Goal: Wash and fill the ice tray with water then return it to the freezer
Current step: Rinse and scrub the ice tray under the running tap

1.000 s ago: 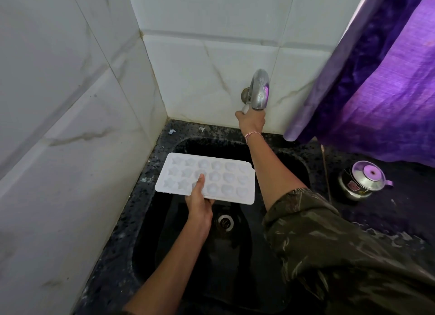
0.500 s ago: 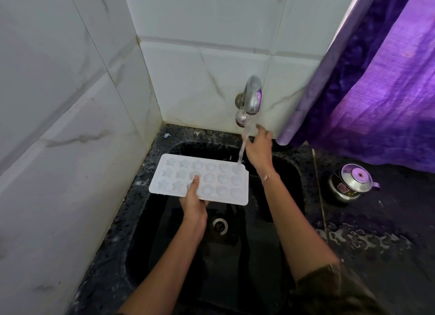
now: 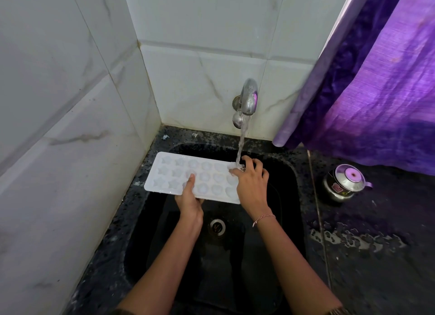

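Both hands now hold the ice tray [image 3: 169,173]: the right hand [image 3: 251,185], a second ago up at the tap [image 3: 248,98], curls its fingers over the tray's end, where running water [image 3: 241,145] lands just beside them; the left hand [image 3: 188,201] pinches the near edge, thumb on top. Washing has begun over the sink [image 3: 290,197]. Well right of the fingers, a steel pot [image 3: 343,182] bears an unreadable sticker

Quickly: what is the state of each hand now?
Left hand: holds the tray by its near edge.
Right hand: fingers curled round the tray's right end, under the water.
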A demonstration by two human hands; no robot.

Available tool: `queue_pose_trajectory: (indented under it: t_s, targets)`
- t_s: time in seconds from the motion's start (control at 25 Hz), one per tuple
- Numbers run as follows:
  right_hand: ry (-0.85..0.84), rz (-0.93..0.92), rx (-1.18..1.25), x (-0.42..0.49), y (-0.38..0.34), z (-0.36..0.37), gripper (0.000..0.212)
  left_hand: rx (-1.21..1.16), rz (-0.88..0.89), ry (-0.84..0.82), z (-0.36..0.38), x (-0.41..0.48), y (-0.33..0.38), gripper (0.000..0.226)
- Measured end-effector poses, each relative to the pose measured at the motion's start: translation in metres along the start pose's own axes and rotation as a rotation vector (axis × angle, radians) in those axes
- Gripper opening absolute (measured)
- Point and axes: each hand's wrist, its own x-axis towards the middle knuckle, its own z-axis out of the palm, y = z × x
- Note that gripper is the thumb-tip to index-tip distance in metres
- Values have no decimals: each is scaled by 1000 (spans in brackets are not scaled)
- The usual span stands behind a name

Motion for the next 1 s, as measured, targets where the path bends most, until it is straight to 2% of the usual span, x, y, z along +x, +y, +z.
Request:
queue_pose_trajectory:
  t_s: [0.12, 0.24, 0.4, 0.44, 0.52, 0.6, 0.8, 0.92, 1.0]
  targets:
    - [35, -7, -63, 2, -1, -2, 41, 12, -5, -13, 8, 1, 0, 36]
    - [2, -14, -68, 10, 2, -5, 37, 28, -14, -18, 17, -1, -4, 40]
    - [179, 7, 22, 15, 8, -9, 20, -14, -12, -6, 28, 3, -3, 37]
    - [203, -10, 52, 14, 8, -7, 22, -30, -9, -8, 30, 4, -2, 37]
    - [187, -37, 47, 10, 5, -2, 42, -38, 12, -19, 37, 6, 2, 39]
    - [187, -20, 16, 10, 4, 1, 52, -28, 34, -21, 41, 8, 6, 38]
    - [121, -102, 87, 11, 7, 6, 37, -39, 30, 21, 34, 11, 8, 38]
    - [143, -54, 77, 5, 7, 9, 51, -25, 3, 29, 27, 9, 3, 41]
    - [100, -51, 127, 4, 7, 8, 60, -24, 0, 17, 26, 9, 1, 38]
